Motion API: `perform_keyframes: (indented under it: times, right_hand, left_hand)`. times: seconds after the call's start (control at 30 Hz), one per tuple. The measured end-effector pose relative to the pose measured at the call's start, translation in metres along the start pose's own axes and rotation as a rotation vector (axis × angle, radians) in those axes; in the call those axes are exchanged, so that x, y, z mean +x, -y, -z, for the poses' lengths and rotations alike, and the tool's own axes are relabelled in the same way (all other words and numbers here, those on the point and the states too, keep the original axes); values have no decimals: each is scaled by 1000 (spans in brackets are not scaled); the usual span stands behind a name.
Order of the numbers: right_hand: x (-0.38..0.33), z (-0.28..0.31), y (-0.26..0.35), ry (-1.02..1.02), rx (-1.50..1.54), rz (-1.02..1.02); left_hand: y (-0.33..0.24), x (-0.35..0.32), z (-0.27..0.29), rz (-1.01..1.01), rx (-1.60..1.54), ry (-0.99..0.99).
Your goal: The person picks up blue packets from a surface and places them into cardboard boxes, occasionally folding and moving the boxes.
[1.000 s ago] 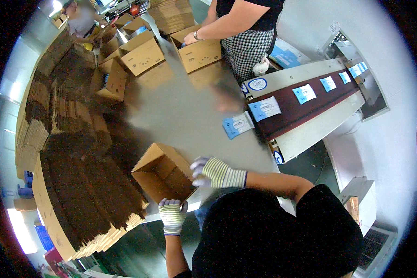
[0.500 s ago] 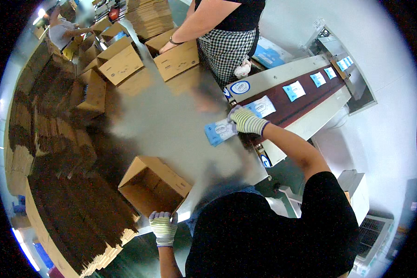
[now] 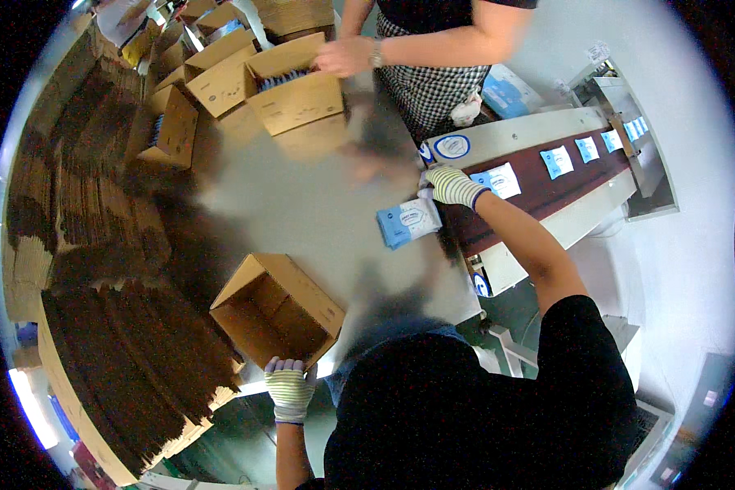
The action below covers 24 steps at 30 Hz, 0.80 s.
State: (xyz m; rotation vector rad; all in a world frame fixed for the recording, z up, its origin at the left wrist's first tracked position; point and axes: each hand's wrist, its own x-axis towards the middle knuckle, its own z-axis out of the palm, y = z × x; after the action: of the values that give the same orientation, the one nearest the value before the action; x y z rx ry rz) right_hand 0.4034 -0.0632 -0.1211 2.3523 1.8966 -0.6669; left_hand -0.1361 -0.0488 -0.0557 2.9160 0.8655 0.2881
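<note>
The gloved right hand [image 3: 451, 184] closes on blue-and-white packets [image 3: 408, 222] lying toward the open carton [image 3: 278, 309], whose near edge the left hand [image 3: 290, 389] grips.

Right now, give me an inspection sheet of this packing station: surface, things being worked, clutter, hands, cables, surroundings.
Surface: grey table, smooth and glossy, bare in the middle.
Things in hand: open empty cardboard box at the near edge; blue and white packet stack lying on the table beside the conveyor belt, which carries more packets.
Clutter: flattened cartons heaped along the left; filled open boxes at the far end.
Hands: left hand, gloved, grips the near edge of the open box; right hand, gloved, reaches to the belt's end just above the packet stack; whether it grips anything cannot be told.
Cables: nothing seen.
Surroundings: a co-worker's hand on a far box; pale floor at right.
</note>
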Motion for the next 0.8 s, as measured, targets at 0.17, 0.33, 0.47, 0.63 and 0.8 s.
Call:
perform_keyframes:
  times: [0.17, 0.33, 0.47, 0.63, 0.8]
  right_hand:
    - [22, -18, 0, 70, -86, 5]
    - [35, 4, 33, 265, -113, 66]
    - [66, -35, 15, 345, -186, 101]
    - [63, -74, 14, 537, 4, 42]
    - [-2, -49, 111, 519, -126, 35]
  left_hand:
    - [6, -2, -6, 4, -22, -13]
    - [9, -6, -5, 28, -20, 8]
    - [9, -6, -5, 52, -34, 96]
    - [5, -3, -3, 55, 1, 62]
    - [-2, -6, 4, 76, 36, 34]
